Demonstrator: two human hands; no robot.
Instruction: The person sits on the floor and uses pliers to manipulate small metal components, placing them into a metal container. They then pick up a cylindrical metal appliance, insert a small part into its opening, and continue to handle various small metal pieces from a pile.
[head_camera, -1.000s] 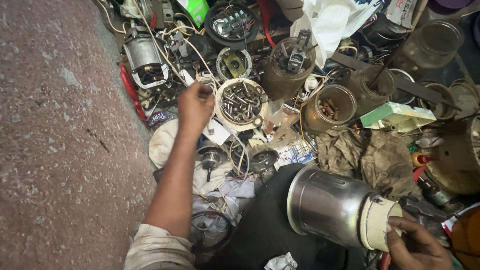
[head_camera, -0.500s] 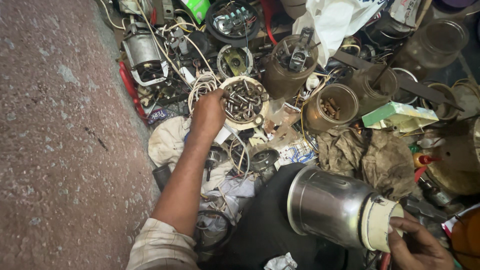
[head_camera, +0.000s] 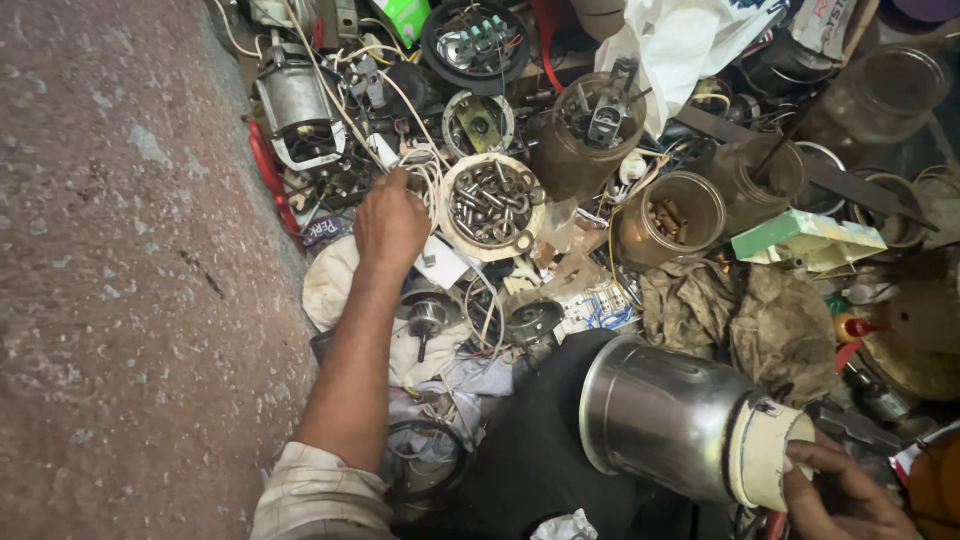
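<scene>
My left hand (head_camera: 390, 222) reaches forward into a heap of parts, its fingers curled down among white wires (head_camera: 425, 175) beside a round white tub of screws and bolts (head_camera: 492, 205). Whether it grips anything is hidden. My right hand (head_camera: 840, 495) at the bottom right holds the white base of a shiny steel mixer jar (head_camera: 665, 420), which lies on its side over a dark cloth with its open mouth to the left.
Several brown jars (head_camera: 670, 215) of small parts, a motor (head_camera: 298, 100), a round black part (head_camera: 478, 40), a white plastic bag (head_camera: 680, 45), dirty rags (head_camera: 750, 315) and a green-white box (head_camera: 805, 240) crowd the right. Speckled stone floor (head_camera: 120, 300) fills the left.
My left hand has drifted slightly right and back among the wires next to the screw tub. The right hand and steel jar stay put.
</scene>
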